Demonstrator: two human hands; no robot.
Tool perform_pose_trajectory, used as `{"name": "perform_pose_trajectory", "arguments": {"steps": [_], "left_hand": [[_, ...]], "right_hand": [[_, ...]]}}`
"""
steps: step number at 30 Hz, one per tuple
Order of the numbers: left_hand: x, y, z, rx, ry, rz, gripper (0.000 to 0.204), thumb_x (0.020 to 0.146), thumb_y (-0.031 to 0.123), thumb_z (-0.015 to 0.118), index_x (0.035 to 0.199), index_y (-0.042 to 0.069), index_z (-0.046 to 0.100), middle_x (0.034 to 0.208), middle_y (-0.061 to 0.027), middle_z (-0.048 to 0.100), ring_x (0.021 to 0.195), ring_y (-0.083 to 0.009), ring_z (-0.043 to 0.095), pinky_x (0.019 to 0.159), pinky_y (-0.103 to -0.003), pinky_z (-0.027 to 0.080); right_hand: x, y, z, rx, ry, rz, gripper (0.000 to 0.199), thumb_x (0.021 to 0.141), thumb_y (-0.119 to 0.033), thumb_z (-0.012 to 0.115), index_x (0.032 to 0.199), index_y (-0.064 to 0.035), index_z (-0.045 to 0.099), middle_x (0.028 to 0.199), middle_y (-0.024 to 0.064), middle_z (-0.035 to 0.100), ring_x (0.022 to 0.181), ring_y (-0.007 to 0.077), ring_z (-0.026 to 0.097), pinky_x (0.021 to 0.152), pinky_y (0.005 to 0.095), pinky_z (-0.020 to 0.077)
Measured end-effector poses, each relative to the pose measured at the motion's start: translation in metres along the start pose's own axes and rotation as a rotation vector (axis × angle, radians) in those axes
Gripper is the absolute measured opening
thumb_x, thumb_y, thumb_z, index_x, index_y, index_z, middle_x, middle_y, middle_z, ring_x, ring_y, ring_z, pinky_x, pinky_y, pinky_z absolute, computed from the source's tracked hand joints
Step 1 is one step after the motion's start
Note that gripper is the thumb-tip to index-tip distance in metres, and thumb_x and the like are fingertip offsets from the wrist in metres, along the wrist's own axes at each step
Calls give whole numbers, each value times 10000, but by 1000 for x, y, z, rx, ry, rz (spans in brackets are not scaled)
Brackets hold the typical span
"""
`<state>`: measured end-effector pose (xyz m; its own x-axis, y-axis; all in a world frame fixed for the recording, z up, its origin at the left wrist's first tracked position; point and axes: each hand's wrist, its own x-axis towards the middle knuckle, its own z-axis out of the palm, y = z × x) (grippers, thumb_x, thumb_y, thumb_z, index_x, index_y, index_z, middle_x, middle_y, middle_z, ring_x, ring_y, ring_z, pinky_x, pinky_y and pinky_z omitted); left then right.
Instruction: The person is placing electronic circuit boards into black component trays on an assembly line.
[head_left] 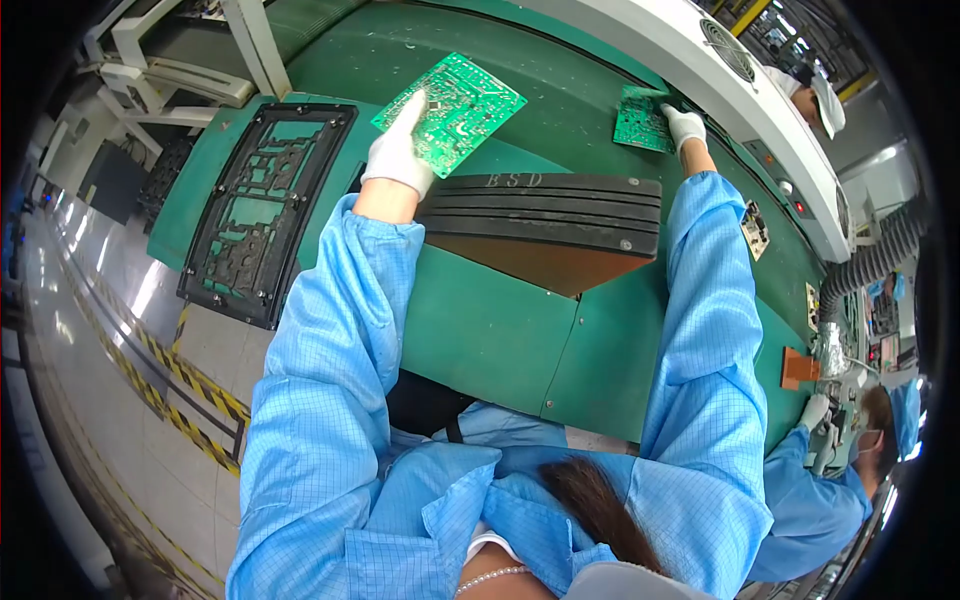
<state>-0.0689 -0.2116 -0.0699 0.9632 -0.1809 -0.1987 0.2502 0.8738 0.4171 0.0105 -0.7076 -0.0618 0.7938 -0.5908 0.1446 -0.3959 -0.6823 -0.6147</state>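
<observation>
A green circuit board [470, 112] dotted with small parts is raised in my white-gloved left hand [398, 155]. The thumb lies over its face, and the other fingers are hidden beneath. Out to the right, my gloved right hand [684, 124] grips the edge of a second green circuit board [640, 122] on or just above the green conveyor belt [570, 95]; whether it touches the belt I cannot tell. Between my forearms stands a black slotted rack [540, 215] with a brown side, on the green bench top [480, 325].
A black fixture frame [270, 215] with cut-outs lies at the left. A white machine hood [720, 90] arches over the belt's far side. Small boards [755, 230] lie farther right. One co-worker [815, 510] works at lower right; another person [815, 105] is beyond the hood.
</observation>
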Motion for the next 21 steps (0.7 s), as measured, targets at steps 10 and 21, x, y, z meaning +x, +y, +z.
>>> {"name": "perform_pose_trajectory", "arguments": {"steps": [10,21], "left_hand": [[5,-3,-11,-50,-21,20,300,900,135,704,1165,23,617,1149,-154,667,1042,-312,667,876,-489,573],[-15,-12,10,-20,-110,150,295,925,133,680,1181,11,600,1115,-137,657,997,-288,668,871,-465,572]], "right_hand": [[-60,-73,5,-420,275,-358,659,806,-588,640,1135,-20,687,1132,217,680,1067,388,641,931,439,493],[-224,-188,30,541,-1216,-234,491,924,-419,662,1141,20,621,1000,102,697,847,153,669,694,262,539]]}}
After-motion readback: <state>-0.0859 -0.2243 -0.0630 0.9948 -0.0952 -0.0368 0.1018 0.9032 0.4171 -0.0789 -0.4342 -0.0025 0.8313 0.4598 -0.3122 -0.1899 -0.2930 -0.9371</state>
